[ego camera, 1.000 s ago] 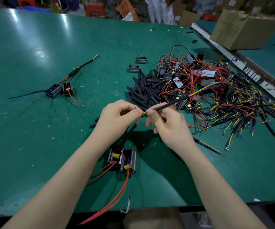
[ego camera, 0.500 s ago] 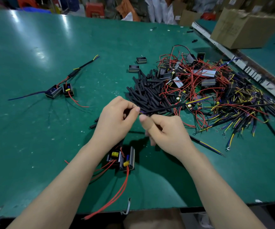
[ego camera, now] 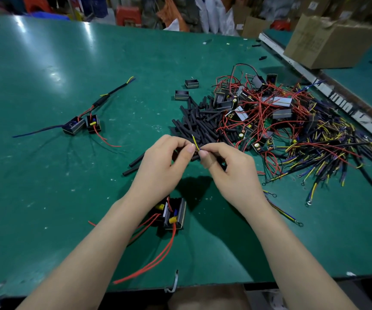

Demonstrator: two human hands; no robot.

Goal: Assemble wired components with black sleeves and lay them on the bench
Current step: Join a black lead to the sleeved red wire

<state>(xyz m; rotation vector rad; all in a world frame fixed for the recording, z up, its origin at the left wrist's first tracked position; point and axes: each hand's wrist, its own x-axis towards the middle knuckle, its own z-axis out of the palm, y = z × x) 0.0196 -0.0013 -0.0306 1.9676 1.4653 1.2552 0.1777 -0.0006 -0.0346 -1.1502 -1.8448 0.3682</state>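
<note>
Above green counter [ego camera: 68,198], left hand [ego camera: 162,166] and right hand [ego camera: 232,173] met, both pinching yellow-tipped wire [ego camera: 195,143]; black sleeve mostly hidden in fingers. Wired components [ego camera: 171,214] partly behind left wrist, near front edge. Sleeve pile [ego camera: 198,126] just beyond.

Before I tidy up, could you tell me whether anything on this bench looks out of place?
Two loose black sleeve tubes lie apart from the black sleeve pile, and red wires from the black component trail to the green bench's near edge.
</note>
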